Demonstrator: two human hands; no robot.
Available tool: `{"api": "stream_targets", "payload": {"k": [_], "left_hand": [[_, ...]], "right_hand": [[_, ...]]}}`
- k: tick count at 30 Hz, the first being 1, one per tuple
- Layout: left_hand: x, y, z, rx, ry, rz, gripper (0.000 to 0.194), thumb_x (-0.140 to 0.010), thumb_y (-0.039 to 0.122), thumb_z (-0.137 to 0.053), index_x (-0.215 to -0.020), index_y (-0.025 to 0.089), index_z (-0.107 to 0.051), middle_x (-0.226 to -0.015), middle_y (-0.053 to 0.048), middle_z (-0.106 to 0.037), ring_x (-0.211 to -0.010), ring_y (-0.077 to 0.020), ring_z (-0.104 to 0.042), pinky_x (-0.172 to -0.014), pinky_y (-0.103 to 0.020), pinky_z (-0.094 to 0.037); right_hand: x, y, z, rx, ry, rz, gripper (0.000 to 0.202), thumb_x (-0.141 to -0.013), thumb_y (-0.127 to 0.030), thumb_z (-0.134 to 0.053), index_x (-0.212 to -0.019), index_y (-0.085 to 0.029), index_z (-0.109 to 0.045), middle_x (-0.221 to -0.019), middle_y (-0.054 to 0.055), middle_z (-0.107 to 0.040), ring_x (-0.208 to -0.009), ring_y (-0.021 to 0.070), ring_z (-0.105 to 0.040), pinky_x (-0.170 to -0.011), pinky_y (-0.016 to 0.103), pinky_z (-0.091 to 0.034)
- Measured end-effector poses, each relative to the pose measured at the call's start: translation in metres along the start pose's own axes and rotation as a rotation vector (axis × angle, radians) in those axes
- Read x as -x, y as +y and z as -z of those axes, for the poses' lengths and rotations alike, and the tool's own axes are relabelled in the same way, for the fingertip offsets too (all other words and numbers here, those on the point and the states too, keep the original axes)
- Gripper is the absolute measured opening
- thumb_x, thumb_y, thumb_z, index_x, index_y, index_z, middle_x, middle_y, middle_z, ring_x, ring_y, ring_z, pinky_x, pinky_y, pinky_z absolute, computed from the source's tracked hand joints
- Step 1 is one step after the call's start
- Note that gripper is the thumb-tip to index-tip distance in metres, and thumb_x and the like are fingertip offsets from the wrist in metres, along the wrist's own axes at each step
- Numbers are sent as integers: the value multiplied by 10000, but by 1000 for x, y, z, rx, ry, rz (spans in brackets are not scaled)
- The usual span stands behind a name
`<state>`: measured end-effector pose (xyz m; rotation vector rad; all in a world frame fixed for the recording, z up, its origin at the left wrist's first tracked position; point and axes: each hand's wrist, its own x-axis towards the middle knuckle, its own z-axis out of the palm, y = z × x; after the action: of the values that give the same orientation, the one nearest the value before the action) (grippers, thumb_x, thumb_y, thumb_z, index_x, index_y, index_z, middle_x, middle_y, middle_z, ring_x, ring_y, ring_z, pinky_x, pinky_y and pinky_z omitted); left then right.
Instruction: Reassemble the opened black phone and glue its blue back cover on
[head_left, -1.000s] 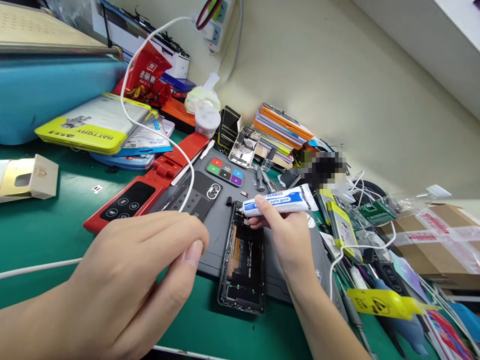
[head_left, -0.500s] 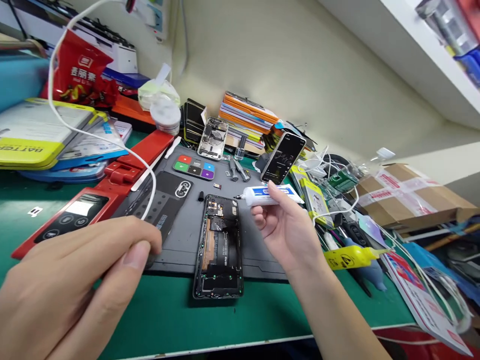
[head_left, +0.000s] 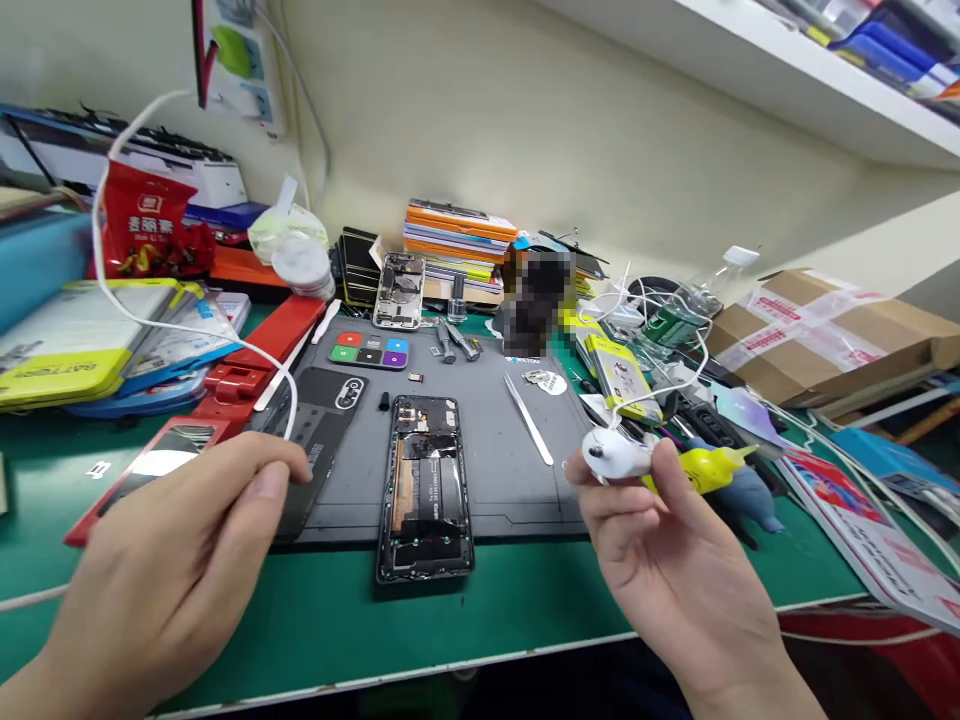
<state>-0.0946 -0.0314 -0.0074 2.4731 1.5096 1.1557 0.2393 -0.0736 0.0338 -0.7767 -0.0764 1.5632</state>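
My left hand is closed in a pinch at the left, with a white cable running down to its fingers and coming out behind the wrist. At the right, my right hand grips a white glue tube between thumb and fingers, its dark nozzle end turned toward me. Between the hands lies an opened phone, its inside facing up, partly over the mat's front edge. A dark phone back cover with a camera cutout rests beside my left hand. White tweezers lie right of the phone.
A grey mat covers part of the green table. A red clamp-like device stands left. A yellow bottle and a cardboard box are at the right. Behind are a coloured tile panel and stacked boxes.
My right hand has moved right, away from above the opened phone, and turned the glue tube so its nozzle points toward me. The left hand keeps its pinch. The camera view has shifted.
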Motion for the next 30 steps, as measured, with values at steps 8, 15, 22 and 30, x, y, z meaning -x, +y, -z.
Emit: {"api": "stream_targets", "payload": {"k": [8, 15, 22, 30], "left_hand": [[-50, 16, -13, -337, -409, -19, 435, -977, 75, -355, -1345, 173, -565, -1337, -151, -620, -1065, -271, -708, -901, -397, -578], [-85, 13, -26, -316, -493, -116, 592, -895, -47, -367, -1292, 248, -692, -1217, -95, -673, -1071, -228, -707, -877, -330, -573], [-90, -9, -53, -257, -407, -222, 274, -1015, 154, -482, -967, 184, -750, -1023, -114, -687, -922, -276, -689, -815, -393, -535], [-87, -22, -59, -174, -258, -289, 280, -1064, 230, -412, -968, 192, -672, -977, -96, -652, -968, -266, -614, -938, -412, -457]], "right_hand": [[-7, 13, 5, -70, 142, 166, 605, -455, -124, -1039, -953, -191, -700, -792, 1, -700, -585, 100, -694, -522, 112, -629], [-5, 21, 15, 102, 81, 199, 505, -446, -215, -1058, -851, -164, -761, -719, 27, -761, -602, 141, -736, -532, 144, -647], [-7, 26, 28, 99, 49, 181, 456, -521, -301, -1040, -865, -157, -777, -711, 5, -764, -613, 116, -726, -545, 147, -631], [-4, 29, 17, 97, 79, 227, 425, -511, -286, -1042, -803, -143, -769, -670, 16, -741, -598, 130, -711, -541, 179, -630]]}}
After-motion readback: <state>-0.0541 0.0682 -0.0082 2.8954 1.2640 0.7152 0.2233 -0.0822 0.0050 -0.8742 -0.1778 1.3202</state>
